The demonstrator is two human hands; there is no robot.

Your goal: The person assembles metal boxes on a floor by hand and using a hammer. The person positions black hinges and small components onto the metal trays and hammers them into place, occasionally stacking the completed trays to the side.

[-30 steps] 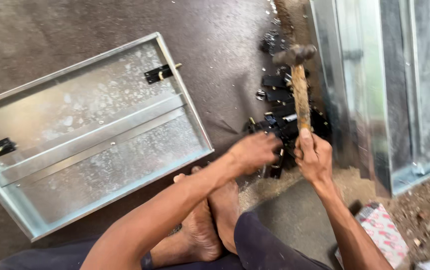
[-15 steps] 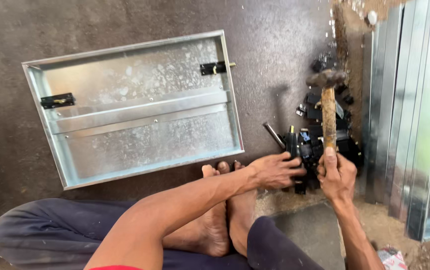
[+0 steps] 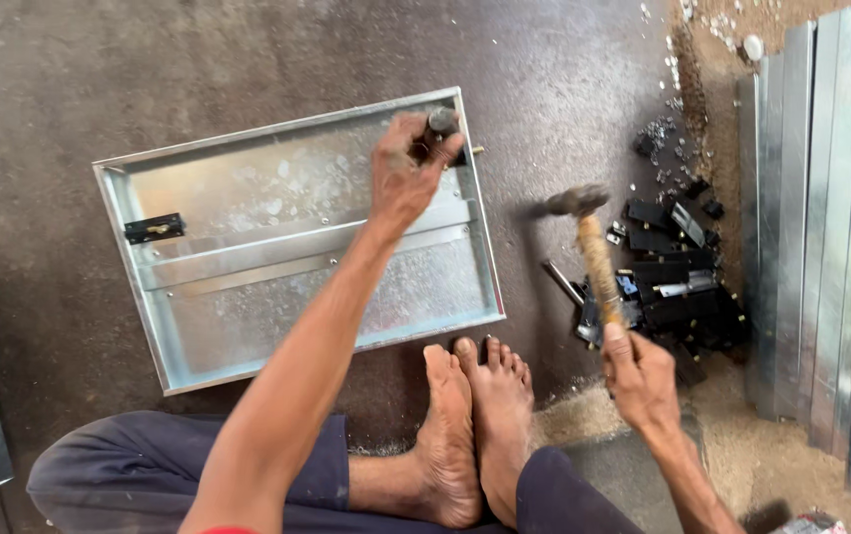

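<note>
- Hammer (image 3: 592,259): head-heavy and stiff; its wooden handle is gripped low by the closed right hand (image 3: 640,376).
- Metal tray (image 3: 297,237): thin, rigid, sharp-rimmed; a small dark fitting (image 3: 442,127) is pinched by the left hand (image 3: 401,173) at its corner.

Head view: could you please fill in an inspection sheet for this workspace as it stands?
Surface: dark, speckled concrete floor, with sand and grit at the right.
Job's things: shallow metal tray lying flat, a raised bar across its middle, a black latch at its left rim; wooden-handled hammer, head raised off the floor.
Clutter: pile of black latches on the floor right of the tray; small screws scattered above it.
Grippers: left hand grips a dark fitting at the tray's upper right corner; right hand holds the hammer handle.
Cables: nothing seen.
Surroundings: stacked metal sheets along the right edge; the person's bare feet below the tray.
</note>
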